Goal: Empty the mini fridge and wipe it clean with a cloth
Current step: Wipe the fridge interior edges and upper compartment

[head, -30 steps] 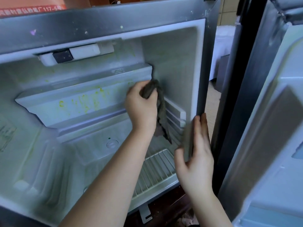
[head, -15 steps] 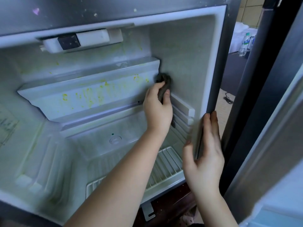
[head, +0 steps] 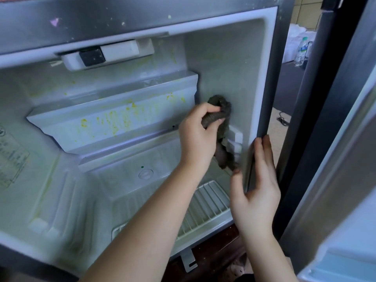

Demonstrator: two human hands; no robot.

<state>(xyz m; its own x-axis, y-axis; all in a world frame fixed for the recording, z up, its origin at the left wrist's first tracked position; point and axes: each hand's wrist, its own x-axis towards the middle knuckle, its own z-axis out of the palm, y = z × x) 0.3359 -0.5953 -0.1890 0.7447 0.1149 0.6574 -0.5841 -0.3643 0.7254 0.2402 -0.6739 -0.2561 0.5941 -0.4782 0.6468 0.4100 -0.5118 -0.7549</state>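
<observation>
Left hand (head: 198, 139) clenches the dark cloth (head: 220, 107) against the mini fridge (head: 234, 64) right inner wall. Right hand (head: 254, 192) clasps the right front edge, thumb inside. Yellow-stained panel (head: 114, 121) behind; wire rack (head: 205, 208) on the floor.

Through the narrow gap at 1 o'clock I see a slice of the room: a wall of beige tiles (head: 305, 7) at the very top, and below it a heap of white fabric (head: 295, 35) with a clear plastic bottle (head: 301, 51) standing upright in front of it. Under these lies a dark flat surface (head: 289, 82), then, nearer 2 o'clock, tan floor (head: 279, 132) with a black cable (head: 283, 120) on it. At 5 o'clock there is dark reddish-brown wood (head: 213, 259). The light is soft and even.
</observation>
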